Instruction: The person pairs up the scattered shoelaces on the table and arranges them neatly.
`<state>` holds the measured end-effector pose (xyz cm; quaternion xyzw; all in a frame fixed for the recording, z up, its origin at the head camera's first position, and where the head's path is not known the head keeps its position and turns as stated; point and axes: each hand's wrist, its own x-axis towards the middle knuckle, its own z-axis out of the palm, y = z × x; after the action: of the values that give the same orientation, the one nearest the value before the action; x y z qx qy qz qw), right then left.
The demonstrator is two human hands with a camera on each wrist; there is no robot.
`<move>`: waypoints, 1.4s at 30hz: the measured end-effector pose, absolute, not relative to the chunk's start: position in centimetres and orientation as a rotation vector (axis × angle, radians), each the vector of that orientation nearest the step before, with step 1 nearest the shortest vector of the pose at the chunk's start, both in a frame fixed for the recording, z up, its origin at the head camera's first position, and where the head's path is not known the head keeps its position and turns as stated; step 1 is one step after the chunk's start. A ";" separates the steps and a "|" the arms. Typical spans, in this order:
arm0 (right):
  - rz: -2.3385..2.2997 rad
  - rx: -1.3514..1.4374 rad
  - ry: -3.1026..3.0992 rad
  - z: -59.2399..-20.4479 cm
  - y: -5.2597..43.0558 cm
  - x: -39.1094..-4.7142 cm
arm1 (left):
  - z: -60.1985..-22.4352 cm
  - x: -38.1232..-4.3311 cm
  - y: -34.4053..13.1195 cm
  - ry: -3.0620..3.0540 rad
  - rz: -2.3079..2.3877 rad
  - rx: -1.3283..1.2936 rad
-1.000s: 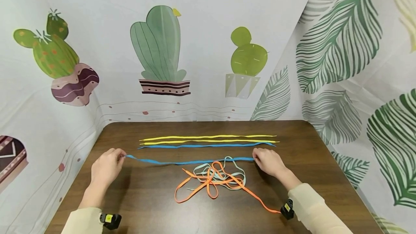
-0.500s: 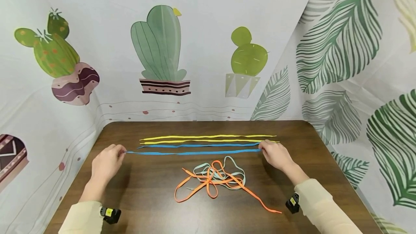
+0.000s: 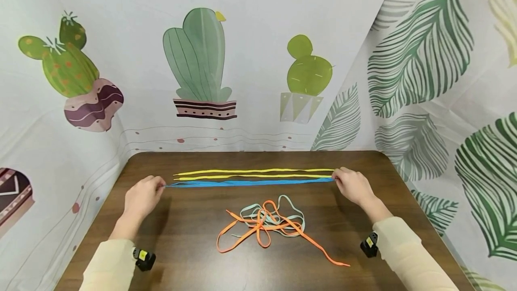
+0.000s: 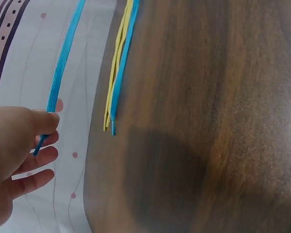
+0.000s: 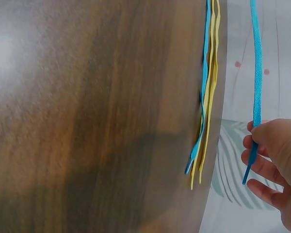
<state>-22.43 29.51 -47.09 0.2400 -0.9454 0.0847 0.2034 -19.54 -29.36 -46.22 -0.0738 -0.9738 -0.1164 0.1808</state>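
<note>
A blue shoelace (image 4: 61, 68) is stretched straight between my two hands. My left hand (image 3: 142, 199) pinches one end of it between thumb and forefinger, the tip poking out below the thumb. At the other end my right hand (image 3: 355, 187) pinches the lace the same way, its tip hanging past the fingers in the right wrist view. In the head view the held lace overlaps a second blue shoelace (image 5: 203, 87), which lies on the table. Beside that one, two yellow shoelaces (image 3: 258, 170) lie straight and parallel toward the back edge.
Nearer the front, an orange shoelace (image 3: 313, 240) lies in loose loops over a pale green shoelace (image 3: 304, 223), the two tangled together. The brown wooden table (image 3: 194, 255) meets a printed cloth backdrop (image 3: 258, 80) behind its back edge.
Both hands have moved toward the back of the table with the blue shoelace. It has gone from slack to taut and from near the tangled laces to over the other blue one.
</note>
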 end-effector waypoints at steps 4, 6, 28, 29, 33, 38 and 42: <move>0.226 0.659 -2.632 -46.9 29.9 -22.8 | -46.4 -20.0 -29.2 -2.780 -0.329 -0.225; 0.219 0.649 -2.635 -46.9 30.0 -23.0 | -46.6 -20.3 -29.1 -2.788 -0.328 -0.226; 0.224 0.416 -2.856 -48.5 31.6 -24.4 | -48.5 -23.0 -27.9 -2.911 -0.283 -0.229; 0.224 0.408 -2.865 -48.6 31.6 -24.4 | -48.5 -23.0 -27.9 -2.924 -0.288 -0.220; 0.233 0.398 -2.874 -49.0 31.5 -24.5 | -48.6 -23.0 -27.7 -2.970 -0.307 -0.172; 0.244 0.398 -2.862 -49.5 31.5 -24.6 | -48.9 -23.0 -27.7 -2.984 -0.323 -0.142; 0.222 0.389 -2.880 -49.9 31.5 -24.7 | -49.2 -23.0 -27.6 -2.989 -0.335 -0.133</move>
<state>-24.72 31.46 -49.89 0.1324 -0.9818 0.0755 0.1133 -23.02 -27.65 -49.24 -0.0440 -0.9907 -0.1111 0.0652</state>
